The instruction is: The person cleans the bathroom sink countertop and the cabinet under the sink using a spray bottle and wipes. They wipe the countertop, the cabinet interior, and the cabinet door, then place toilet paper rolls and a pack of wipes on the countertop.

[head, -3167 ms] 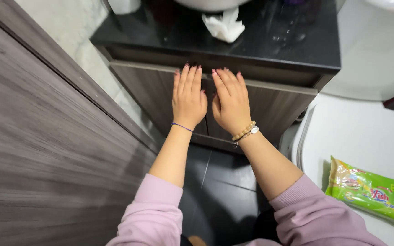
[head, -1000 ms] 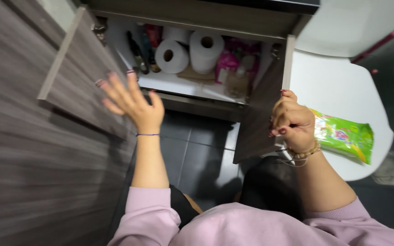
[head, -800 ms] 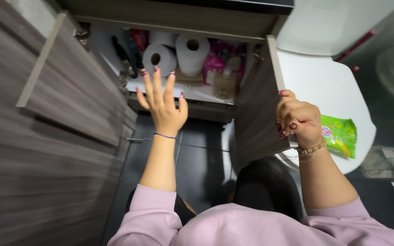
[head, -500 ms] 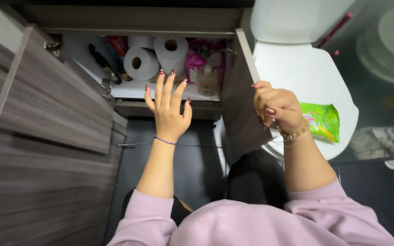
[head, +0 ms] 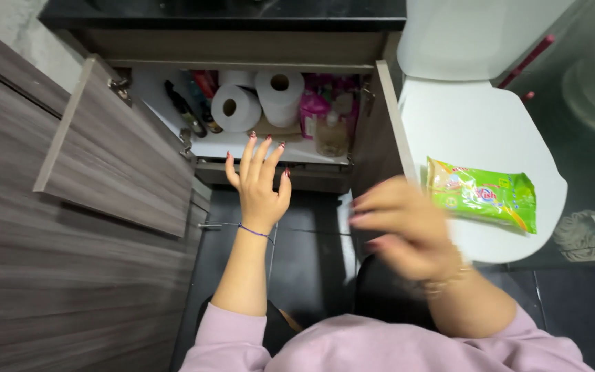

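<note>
The cabinet under the sink stands with both doors swung wide, the left door and the right door. On its white shelf lie two toilet paper rolls, a pump bottle, pink packs and dark bottles. My left hand hovers open, fingers spread, just in front of the shelf edge, touching nothing. My right hand, blurred and open, is off the right door and holds nothing.
A closed white toilet lid to the right carries a green packet. A grey wood-grain wall panel fills the left side. Dark floor tiles lie below the cabinet. The black counter edge runs along the top.
Both doors went from closed to fully open. My left hand left the left door and came to the shelf front. My right hand let go of the right door and drew back.
</note>
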